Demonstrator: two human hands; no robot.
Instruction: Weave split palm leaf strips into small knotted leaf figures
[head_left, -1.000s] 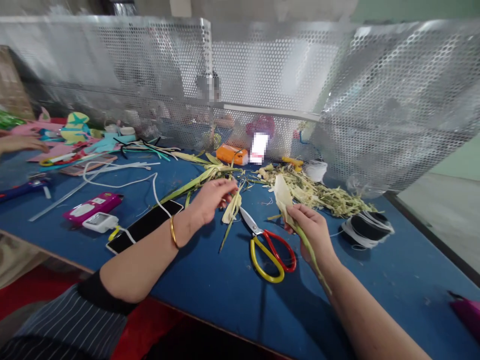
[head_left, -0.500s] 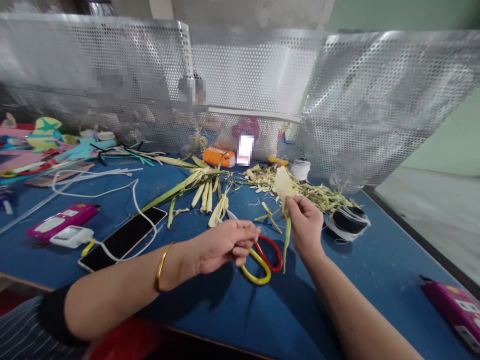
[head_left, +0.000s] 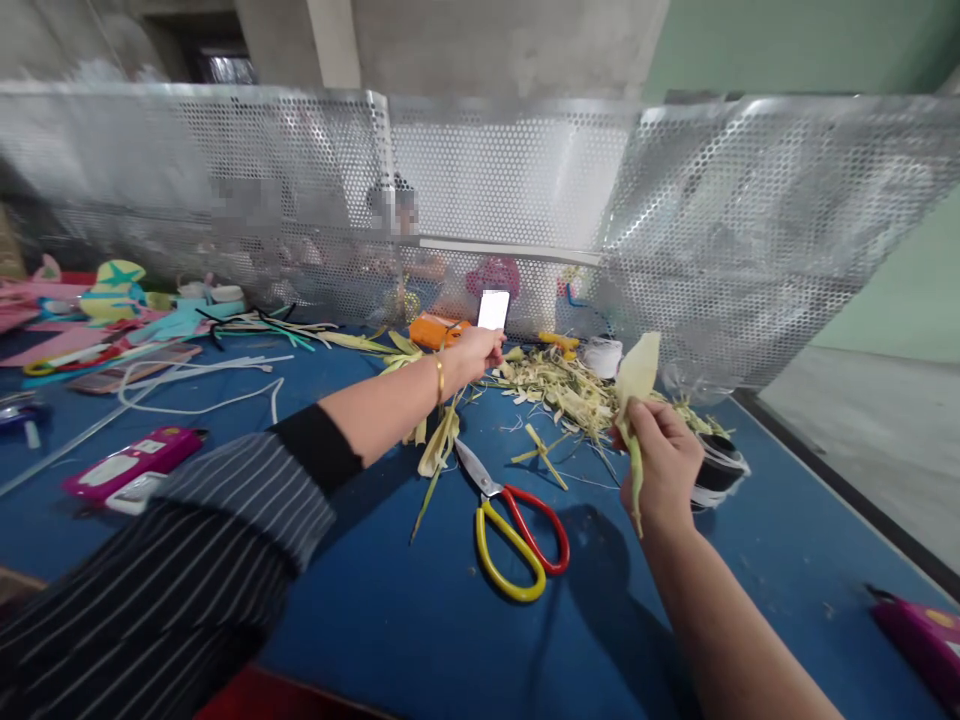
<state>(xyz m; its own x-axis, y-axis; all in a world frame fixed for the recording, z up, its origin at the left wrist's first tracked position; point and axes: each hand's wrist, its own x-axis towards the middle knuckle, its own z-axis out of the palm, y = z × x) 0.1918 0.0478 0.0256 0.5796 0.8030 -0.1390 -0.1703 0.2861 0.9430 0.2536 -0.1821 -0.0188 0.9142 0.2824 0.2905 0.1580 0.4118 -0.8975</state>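
My right hand [head_left: 664,450] pinches a pale corn husk [head_left: 637,375], its wide end up and a thin green strip hanging below. My left hand [head_left: 480,352] is stretched far forward at the lit phone [head_left: 493,308] standing at the back; its fingers are loosely bent and partly hidden, with nothing seen in them. I cannot tell whether they touch the screen. Scissors [head_left: 517,535] with one red and one yellow handle lie between my arms. Tied husk pieces [head_left: 441,440] lie beneath my left forearm, and a small crossed husk piece [head_left: 541,455] lies beyond the scissors.
Husk scraps [head_left: 566,385] heap up at the back, near a white thread roll [head_left: 602,357]. A black and white spool [head_left: 716,470] sits behind my right hand. Magenta devices [head_left: 135,462] lie on both sides. A perforated metal screen [head_left: 502,170] closes the back; a person is behind it.
My left hand has moved forward from above the scissors to the phone, uncovering the scissors. My right hand has shifted right with the husk.
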